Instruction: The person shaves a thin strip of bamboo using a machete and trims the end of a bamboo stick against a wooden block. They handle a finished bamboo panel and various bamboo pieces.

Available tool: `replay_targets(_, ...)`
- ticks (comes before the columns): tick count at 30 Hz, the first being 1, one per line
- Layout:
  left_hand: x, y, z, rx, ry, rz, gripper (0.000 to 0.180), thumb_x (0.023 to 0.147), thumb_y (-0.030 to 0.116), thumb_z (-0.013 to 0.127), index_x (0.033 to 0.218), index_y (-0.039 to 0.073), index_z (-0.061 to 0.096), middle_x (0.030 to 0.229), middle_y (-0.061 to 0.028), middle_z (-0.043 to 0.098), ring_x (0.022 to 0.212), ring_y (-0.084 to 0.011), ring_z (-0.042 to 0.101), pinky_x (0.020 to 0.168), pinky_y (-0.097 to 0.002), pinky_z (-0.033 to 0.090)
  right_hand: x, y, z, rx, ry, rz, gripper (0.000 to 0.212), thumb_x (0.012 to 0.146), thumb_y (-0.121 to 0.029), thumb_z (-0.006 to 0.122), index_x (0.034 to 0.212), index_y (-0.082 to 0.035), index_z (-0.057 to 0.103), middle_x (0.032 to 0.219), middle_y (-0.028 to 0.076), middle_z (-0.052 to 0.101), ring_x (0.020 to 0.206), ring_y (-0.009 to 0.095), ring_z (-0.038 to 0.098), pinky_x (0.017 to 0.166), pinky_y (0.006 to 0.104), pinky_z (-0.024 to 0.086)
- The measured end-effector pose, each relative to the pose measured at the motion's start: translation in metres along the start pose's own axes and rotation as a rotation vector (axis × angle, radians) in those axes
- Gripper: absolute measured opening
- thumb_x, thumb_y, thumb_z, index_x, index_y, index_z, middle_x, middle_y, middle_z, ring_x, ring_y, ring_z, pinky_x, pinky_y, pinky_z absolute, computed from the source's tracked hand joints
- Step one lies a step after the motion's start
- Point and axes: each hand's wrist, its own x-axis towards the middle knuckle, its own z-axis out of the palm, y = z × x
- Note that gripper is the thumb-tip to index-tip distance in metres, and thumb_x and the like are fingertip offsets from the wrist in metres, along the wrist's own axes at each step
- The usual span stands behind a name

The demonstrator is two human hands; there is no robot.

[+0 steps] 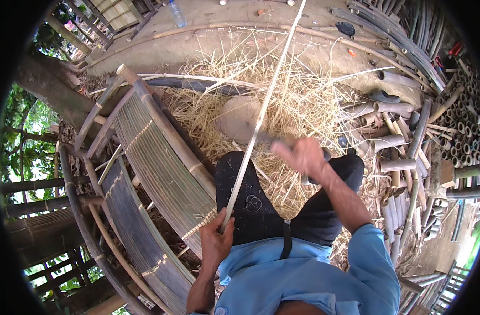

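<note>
A long, pale bamboo strip (258, 123) slants up from my left thigh and runs past the top of the view. Its lower end is gripped in my left hand (217, 237), with the thumb along it. My right hand (304, 159), smeared by motion, is over my right knee, closed around what looks like a knife. The knife's dark, blurred blade (275, 140) reaches left to the strip; whether it touches cannot be told. Its handle is mostly hidden by the fingers.
Beside my left leg stands a slatted bamboo bench (155, 157). A round wooden block (241, 118) sits among heaped bamboo shavings (303, 105). Cut bamboo tubes (389, 142) lie to the right, with stacked ones (466, 126) beyond. A plastic bottle (177, 14) stands far off.
</note>
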Motion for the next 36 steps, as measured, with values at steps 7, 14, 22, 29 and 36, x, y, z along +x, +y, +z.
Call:
replay_targets(7, -0.013, -0.016, -0.015, 0.074, -0.068, -0.086, 0.026, 0.093, 0.004, 0.068, 0.116, -0.006, 0.07, 0.073, -0.0013, 0.064, 0.067, -0.0041, 0.052, 0.055, -0.0244, 0.042, 0.001, 0.031, 0.016, -0.164, 0.139, 0.026, 0.06, 0.098, -0.064, 0.047, 0.087, -0.01, 0.069, 0.049, 0.003, 0.052, 0.037, 0.018, 0.048, 0.032, 0.0321, 0.035)
replay_targets(14, -0.024, -0.008, -0.029, -0.204, -0.201, -0.281, 0.027, 0.095, 0.012, 0.068, 0.117, -0.004, 0.07, 0.063, 0.0033, 0.055, 0.054, -0.0033, 0.046, 0.048, -0.0239, 0.036, -0.002, -0.018, -0.02, -0.087, 0.133, -0.081, 0.067, 0.095, -0.069, 0.049, 0.085, -0.005, 0.068, 0.057, 0.018, 0.063, 0.055, 0.033, 0.068, 0.052, 0.0455, 0.054)
replay_targets(22, 0.03, -0.005, 0.008, -0.363, -0.34, -0.17, 0.036, 0.101, 0.019, 0.06, 0.134, 0.005, 0.063, 0.057, 0.0066, 0.044, 0.049, -0.003, 0.038, 0.045, -0.0234, 0.028, -0.028, -0.036, 0.03, 0.155, 0.148, 0.095, 0.062, 0.092, -0.065, 0.058, 0.079, -0.005, 0.067, 0.054, 0.017, 0.061, 0.052, 0.035, 0.066, 0.049, 0.0461, 0.053)
replay_targets(29, 0.041, -0.018, 0.009, -0.3, -0.34, -0.162, 0.025, 0.099, 0.013, 0.06, 0.12, 0.004, 0.069, 0.06, 0.0089, 0.045, 0.051, -0.0012, 0.037, 0.045, -0.0239, 0.026, -0.064, -0.074, 0.04, 0.225, 0.063, -0.141, 0.058, 0.087, -0.06, 0.067, 0.072, -0.004, 0.063, 0.053, 0.018, 0.058, 0.052, 0.037, 0.064, 0.05, 0.0463, 0.052)
replay_targets(36, 0.037, -0.019, 0.002, -0.174, -0.325, -0.108, 0.033, 0.099, 0.009, 0.059, 0.131, 0.003, 0.063, 0.061, 0.0097, 0.041, 0.052, -0.0005, 0.034, 0.046, -0.023, 0.025, -0.051, -0.06, 0.031, 0.096, 0.214, -0.326, 0.074, 0.09, -0.075, 0.049, 0.07, -0.006, 0.067, 0.049, 0.014, 0.058, 0.047, 0.032, 0.064, 0.045, 0.0437, 0.051)
